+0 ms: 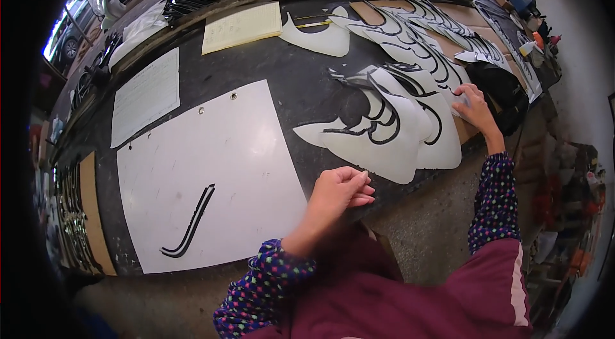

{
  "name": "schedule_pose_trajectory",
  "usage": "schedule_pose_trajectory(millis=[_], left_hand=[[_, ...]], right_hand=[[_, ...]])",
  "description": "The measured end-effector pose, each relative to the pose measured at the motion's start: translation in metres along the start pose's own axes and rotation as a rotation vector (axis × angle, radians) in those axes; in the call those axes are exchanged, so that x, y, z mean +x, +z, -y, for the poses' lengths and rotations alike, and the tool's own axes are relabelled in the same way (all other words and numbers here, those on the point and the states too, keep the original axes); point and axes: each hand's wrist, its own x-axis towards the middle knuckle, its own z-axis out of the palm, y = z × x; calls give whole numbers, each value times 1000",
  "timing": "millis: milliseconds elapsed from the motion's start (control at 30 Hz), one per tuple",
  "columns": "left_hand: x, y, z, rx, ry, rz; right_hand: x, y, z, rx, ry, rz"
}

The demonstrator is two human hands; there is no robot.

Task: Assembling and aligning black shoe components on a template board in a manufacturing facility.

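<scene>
Two hands in view, both in dotted dark sleeves. Left hand at the near edge of the dark surface, fingers curled together, thumb against forefinger — whether anything small is pinched there, cannot tell. Right hand stretched out to the far right, fingers spread and pressed flat on the right end of the fan of white sheets; not closed on anything. Fan lying on the surface between the two hands, sheets overlapping, each carrying curved black strips; exact count not readable, at least four edges distinguishable. One large white board at left of the left hand, two small holes near its top edge, one black hooked strip lying on its lower left part, well apart from both hands. Two paper sheets further back: one white form, one yellowish lined pad. One lone white curved piece just beside the pad. One black bag just beyond the right hand. Second row of white pieces with black strips along the far right of the surface — too many, too overlapped to count.
</scene>
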Motion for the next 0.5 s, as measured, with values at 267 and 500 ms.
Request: schedule_pose_trajectory(millis=[267, 500], left_hand=[[-28, -4, 15, 130, 205, 15], [-56, -26, 21, 167, 306, 3]], right_hand=[[32, -18, 3, 16, -51, 152], [73, -69, -29, -108, -74, 360]])
